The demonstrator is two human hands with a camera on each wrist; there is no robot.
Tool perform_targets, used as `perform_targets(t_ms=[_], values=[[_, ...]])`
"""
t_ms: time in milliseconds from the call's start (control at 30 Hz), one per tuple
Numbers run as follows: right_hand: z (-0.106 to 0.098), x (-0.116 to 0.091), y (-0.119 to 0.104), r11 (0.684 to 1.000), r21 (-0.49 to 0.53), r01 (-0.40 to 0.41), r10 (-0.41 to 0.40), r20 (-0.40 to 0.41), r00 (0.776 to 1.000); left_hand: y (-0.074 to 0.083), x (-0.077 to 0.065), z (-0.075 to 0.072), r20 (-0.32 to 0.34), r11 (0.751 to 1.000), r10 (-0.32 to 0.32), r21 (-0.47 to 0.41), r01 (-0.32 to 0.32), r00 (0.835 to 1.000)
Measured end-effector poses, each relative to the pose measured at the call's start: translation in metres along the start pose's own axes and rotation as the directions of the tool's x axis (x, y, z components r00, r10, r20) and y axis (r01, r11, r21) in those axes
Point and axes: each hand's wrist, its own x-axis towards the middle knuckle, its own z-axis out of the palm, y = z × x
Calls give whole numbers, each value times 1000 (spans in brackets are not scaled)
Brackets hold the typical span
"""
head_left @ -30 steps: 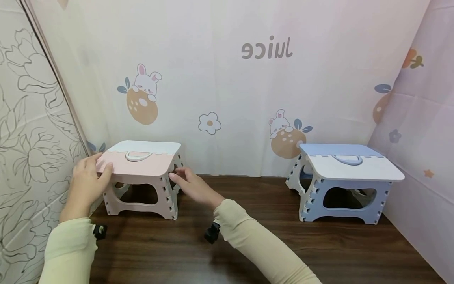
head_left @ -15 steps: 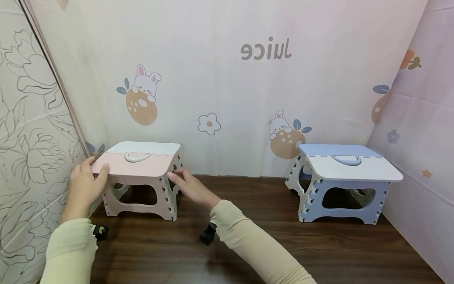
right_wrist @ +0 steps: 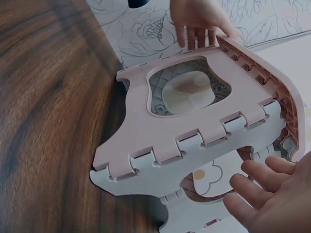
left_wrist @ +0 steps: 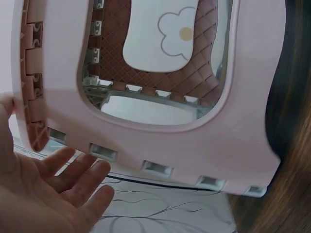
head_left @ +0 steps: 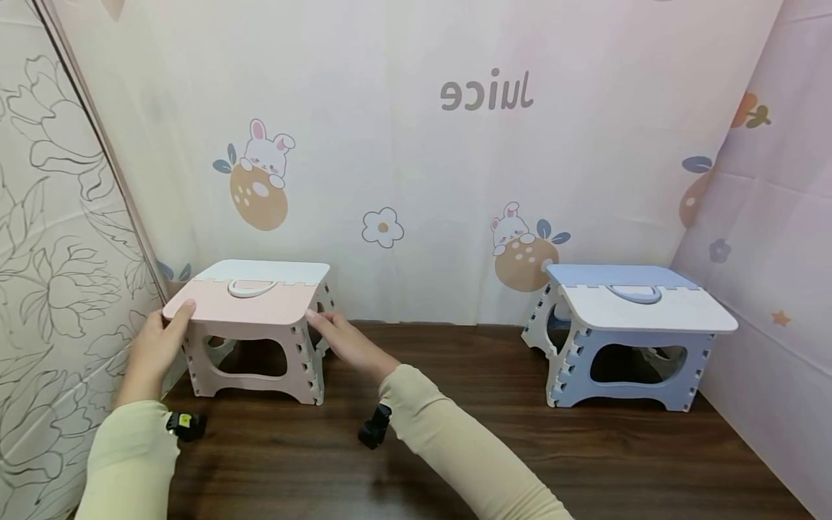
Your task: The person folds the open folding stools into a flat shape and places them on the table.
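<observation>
A pink and white folding step stool (head_left: 260, 307) stands unfolded on the left of the wooden surface. My left hand (head_left: 152, 350) is at its left end, with the thumb on the edge of the seat. In the left wrist view, the fingers of that hand (left_wrist: 53, 199) are loosely bent beside the stool's side, not wrapped round it. My right hand (head_left: 351, 345) is at the right front corner, thumb against or very near the seat's edge. The right wrist view has its relaxed fingers (right_wrist: 257, 182) spread beside the white folding leg panel.
To the right stands a blue and white folding step stool (head_left: 650, 310), also unfolded. A patterned curtain (head_left: 422, 180) hangs behind both stools. Floral-printed cloth (head_left: 65, 289) closes in the left side, close to the left hand. Dark wood (head_left: 442, 404) lies between the stools.
My left hand has slid slightly left and down along the pink stool's edge, its fingers leaving the top. The right hand has shifted slightly left. Both stools stay in place.
</observation>
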Motion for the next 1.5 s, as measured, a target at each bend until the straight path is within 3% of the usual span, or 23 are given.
perform_targets(t_ms=[67,200,267,433,500,633,1033,1300,1500], values=[[1,2,2,1000,28,-2,1,19,1000,-2,0,1,48,998,-39,-48,41,998],[2,7,5,997,81,0,-6,69,998,-8,3,5,96,985,-53,-161,68,994],[2,10,7,995,99,8,-18,97,995,-10,4,7,108,968,-51,-238,76,993],[3,15,7,991,131,17,-35,136,990,-13,7,12,168,899,-17,-429,89,986],[4,15,6,990,140,8,-27,137,990,-13,8,13,192,876,-11,-471,102,981],[7,16,2,987,160,-8,-14,132,991,-13,10,14,203,855,-10,-506,114,979],[9,19,-7,976,212,-49,34,75,997,-14,9,13,249,848,2,-514,130,968],[13,24,-11,971,226,-71,65,33,997,-13,9,12,257,869,-8,-476,134,966],[14,26,-12,974,216,-69,69,11,998,-13,10,12,249,869,-6,-478,129,968]])
